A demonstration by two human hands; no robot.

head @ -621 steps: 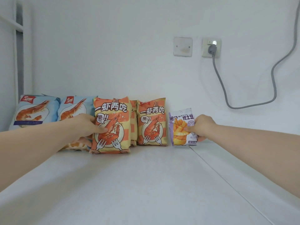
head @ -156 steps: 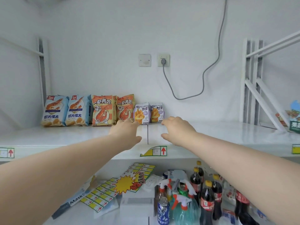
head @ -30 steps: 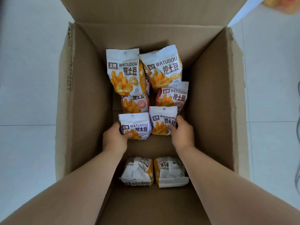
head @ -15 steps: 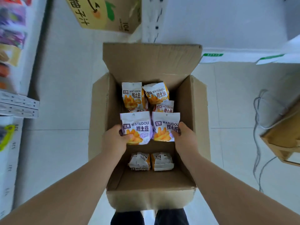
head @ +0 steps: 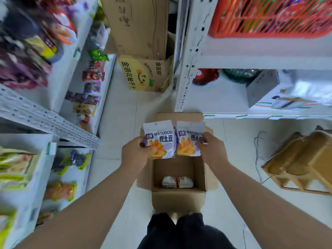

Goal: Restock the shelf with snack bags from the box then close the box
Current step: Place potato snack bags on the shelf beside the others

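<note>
I hold two purple-and-white WATUDOU snack bags side by side, high above the open cardboard box (head: 177, 200) on the floor. My left hand (head: 136, 152) grips the left snack bag (head: 159, 139) by its left edge. My right hand (head: 212, 150) grips the right snack bag (head: 189, 139) by its right edge. Two more bags (head: 177, 182) lie on the box floor near its front wall. The held bags hide the rear of the box.
White shelving (head: 195, 56) stands ahead on the right, with a red basket (head: 269, 15) on top. Stocked snack shelves (head: 45, 114) run along the left. A yellow printed carton (head: 143, 76) sits on the floor ahead. Wooden crates (head: 303, 162) and a cable lie at right.
Both hands have lifted the two bags up out of the box, and my view has risen from the box interior to the aisle and shelves.
</note>
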